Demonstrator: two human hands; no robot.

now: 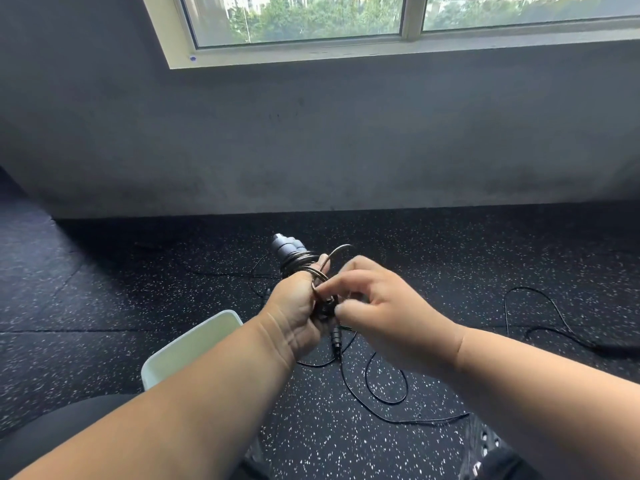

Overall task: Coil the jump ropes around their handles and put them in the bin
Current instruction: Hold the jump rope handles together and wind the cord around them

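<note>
the left hand (294, 306) grips the handles (294, 254) upright as a spool, its thumb pinning the turns already wound so they don't slip. the right hand (377, 306) pinches the rope (337, 252) just beside it, holding a loop up over the bundle, seemingly to lay on another turn. below them a second rope (388, 400) lies loose on the floor (104, 289), one end piece (335, 337) showing under the hands, and more cord (554, 317) trails off right. the bin (194, 344) sits just left of the left wrist, close by for dropping the bundle in; judging by the slack, coiling isn't finished.
</note>
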